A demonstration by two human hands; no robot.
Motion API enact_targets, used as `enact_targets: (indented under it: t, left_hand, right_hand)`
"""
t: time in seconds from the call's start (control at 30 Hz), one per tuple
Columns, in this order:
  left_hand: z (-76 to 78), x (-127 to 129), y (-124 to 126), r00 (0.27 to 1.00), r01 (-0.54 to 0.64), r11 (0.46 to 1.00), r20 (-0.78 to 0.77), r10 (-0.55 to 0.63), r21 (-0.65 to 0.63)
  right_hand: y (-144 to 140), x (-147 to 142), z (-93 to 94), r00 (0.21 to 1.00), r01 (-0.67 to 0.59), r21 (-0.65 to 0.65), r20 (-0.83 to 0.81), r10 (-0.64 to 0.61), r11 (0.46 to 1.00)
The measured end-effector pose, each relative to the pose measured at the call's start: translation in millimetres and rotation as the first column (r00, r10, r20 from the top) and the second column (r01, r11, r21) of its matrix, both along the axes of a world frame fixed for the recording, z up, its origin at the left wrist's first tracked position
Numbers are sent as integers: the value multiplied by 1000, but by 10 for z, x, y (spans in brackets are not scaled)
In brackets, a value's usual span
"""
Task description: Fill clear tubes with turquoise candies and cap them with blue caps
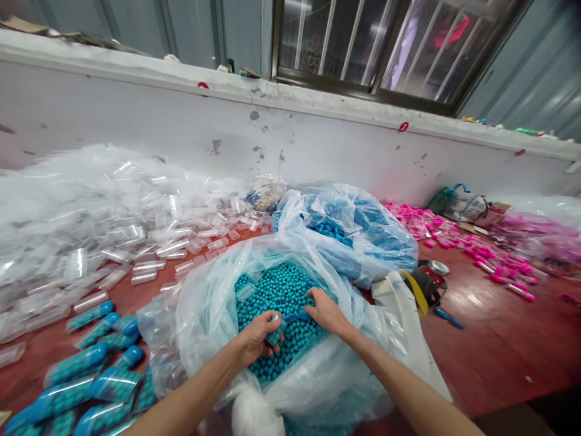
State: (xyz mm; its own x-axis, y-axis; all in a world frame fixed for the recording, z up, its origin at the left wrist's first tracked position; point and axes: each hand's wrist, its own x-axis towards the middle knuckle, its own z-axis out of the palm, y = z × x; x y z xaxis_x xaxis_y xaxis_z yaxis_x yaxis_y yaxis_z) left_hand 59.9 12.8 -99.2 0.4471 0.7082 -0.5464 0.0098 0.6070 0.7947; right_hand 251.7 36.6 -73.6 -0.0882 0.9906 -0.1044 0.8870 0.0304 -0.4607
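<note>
A large clear plastic bag (200,290) full of small teal balls (285,278) stands open in front of me. Over the balls, my left hand (256,339) is closed around a clear tube (276,332) with teal balls in it. My right hand (325,310) reaches in from the right side, its fingers closed on a small blue plastic piece (297,317) that points toward the tube. The exact shape of this piece is partly hidden by the fingers and the balls. A loose clear tube (246,292) lies on the balls at the upper left.
Filled tubes with blue caps (72,363) lie at the lower left on the red table (485,339). Empty clear tubes (149,254) are heaped behind them. Behind my bag stands a bag of blue caps (385,236); pink pieces (503,260) and a red-and-silver jar (436,272) are on the right.
</note>
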Motion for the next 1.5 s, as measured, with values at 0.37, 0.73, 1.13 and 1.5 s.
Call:
enact_targets:
  t: [0.37,0.73,1.13,1.5]
  left_hand:
    - [72,-76,-77,993,-64,990,-92,76,127]
    - [196,-124,-78,981,-96,962,-140,136,257]
    - [178,37,-71,996,-84,934,35,76,347]
    - [228,151,-83,981,-181,905,8,193,385]
  right_hand:
    - [-167,-193,68,823,-407,-23,425,377,913]
    - [-183,-87,58,849,-340,-79,402,342,937]
    - [-159,-249,174,712,-298,-81,-682,165,951]
    - [-333,-254,129,913,-291,344,-181,367,893]
